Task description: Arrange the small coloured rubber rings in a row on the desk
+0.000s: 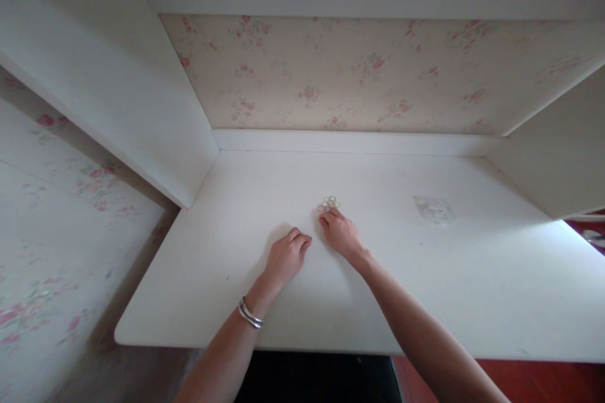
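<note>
Left of bag [433, 210]: rings [329, 203], at fingertips of right hand [344, 236], curled and apparently touching; impossible to tell whether gripping. Farther left of bag: left hand [286, 256], pinched closed, impossible to tell whether holding anything.

White desk [477, 289], smooth flat top, front L corner rounded, low white strip [359, 142] along back edge. On top, approx. mid, set toward back: sm. cluster of rings [329, 204], thin, bunched tight, some yellowish, some pale/silvery; exact no. too sm. to tell. Well to R of rings, apart: clear plastic bag [433, 210], flat, w/ pale bits showing, contents unclear. Tiny dark mark [227, 278] nr L front; another speck [421, 244] just in front of bag. Faint smudge [523, 351] nr front edge, R side.
</note>
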Tool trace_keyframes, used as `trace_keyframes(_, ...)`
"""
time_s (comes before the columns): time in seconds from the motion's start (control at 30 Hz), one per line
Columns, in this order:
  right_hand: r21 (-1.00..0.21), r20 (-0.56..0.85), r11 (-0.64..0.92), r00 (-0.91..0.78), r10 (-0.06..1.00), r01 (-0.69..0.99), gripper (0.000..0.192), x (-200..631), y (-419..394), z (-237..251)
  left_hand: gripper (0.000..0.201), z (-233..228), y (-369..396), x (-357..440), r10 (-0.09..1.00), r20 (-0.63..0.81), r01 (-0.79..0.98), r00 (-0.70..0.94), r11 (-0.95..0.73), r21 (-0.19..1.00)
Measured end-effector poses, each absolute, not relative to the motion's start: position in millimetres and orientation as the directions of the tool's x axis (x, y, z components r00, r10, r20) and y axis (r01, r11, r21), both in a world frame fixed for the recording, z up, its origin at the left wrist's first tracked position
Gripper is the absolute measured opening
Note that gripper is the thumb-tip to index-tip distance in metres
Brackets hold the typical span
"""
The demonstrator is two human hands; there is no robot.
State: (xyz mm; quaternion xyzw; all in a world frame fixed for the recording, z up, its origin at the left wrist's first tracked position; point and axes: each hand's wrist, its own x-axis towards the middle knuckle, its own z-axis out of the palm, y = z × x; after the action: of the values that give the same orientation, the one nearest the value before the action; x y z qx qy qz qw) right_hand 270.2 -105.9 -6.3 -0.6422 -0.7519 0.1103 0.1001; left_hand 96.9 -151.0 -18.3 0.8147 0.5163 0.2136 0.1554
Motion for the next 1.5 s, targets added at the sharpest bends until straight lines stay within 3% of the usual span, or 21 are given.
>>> trace_keyframes(0.13,-0.310,0.046,0.163,-0.156,0.987,0.937,0.030,270.0,-107.6,-13.1,0.021,-18.0,-151.9,95.7,0.908,0.204,0.742,0.365,-0.416,0.526)
trace_keyframes(0.4,-0.514,0.225,0.313,-0.226,0.948,0.799,0.027,265.6,-145.4,-20.9,0.024,-13.4,-146.1,88.9,0.946,0.242,0.604,0.217,-0.325,0.728)
trace_keyframes(0.73,-0.423,0.257,0.453,-0.376,0.890,0.785,0.027,257.3,-152.6,-22.9,0.023,-12.7,-142.0,87.3,0.964,0.218,0.575,0.149,-0.264,0.775)
trace_keyframes(1.13,-0.395,0.245,0.469,-0.402,0.883,0.790,0.025,257.5,-152.4,-24.4,0.023,-11.9,-142.7,87.2,0.965,0.204,0.575,0.164,-0.262,0.775)
trace_keyframes(1.3,-0.560,0.295,0.415,-0.295,0.909,0.717,0.028,260.6,-157.1,-20.3,0.022,-12.8,-141.9,85.7,0.966,0.199,0.570,0.166,-0.258,0.780)
trace_keyframes(1.5,-0.789,0.271,0.188,0.057,0.961,0.585,0.031,273.6,-168.1,-15.1,0.021,-11.6,-124.9,92.0,0.966,0.151,0.598,0.211,-0.250,0.762)
